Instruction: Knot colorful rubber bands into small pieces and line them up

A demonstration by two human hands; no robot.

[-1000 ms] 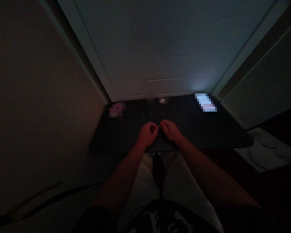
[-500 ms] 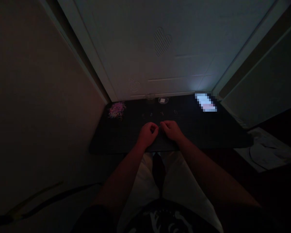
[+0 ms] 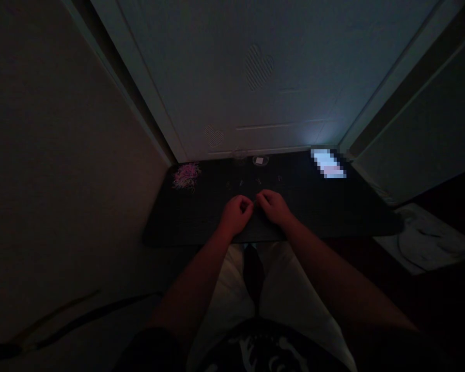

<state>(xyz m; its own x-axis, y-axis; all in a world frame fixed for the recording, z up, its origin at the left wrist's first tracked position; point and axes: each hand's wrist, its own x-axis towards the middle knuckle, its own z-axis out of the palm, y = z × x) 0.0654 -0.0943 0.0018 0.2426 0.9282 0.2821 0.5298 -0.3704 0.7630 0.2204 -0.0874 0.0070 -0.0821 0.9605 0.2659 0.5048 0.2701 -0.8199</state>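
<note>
Over the dark table (image 3: 186, 222), near its front edge, my left hand (image 3: 237, 213) is closed in a pinch, thumb against fingers. My right hand (image 3: 272, 204) pinches too, its fingertips a small gap from the left ones. Whatever lies between the fingertips is too thin and dark to name. Just beyond the hands several small slim pieces lie in a row, among them a pale one (image 3: 259, 182) and another (image 3: 279, 178) to its right; their kind cannot be made out.
A tangled pink and purple bundle of strands (image 3: 186, 176) lies at the table's left. At the back stand a clear round container (image 3: 239, 154) and a round dish with a white square (image 3: 260, 160). A bright, blurred-out screen (image 3: 328, 164) lies at the back right. A white door (image 3: 225, 77) rises behind.
My right hand has shifted slightly up and away from me. The thin light line between the fingertips no longer shows clearly. My left hand has stayed almost still.
</note>
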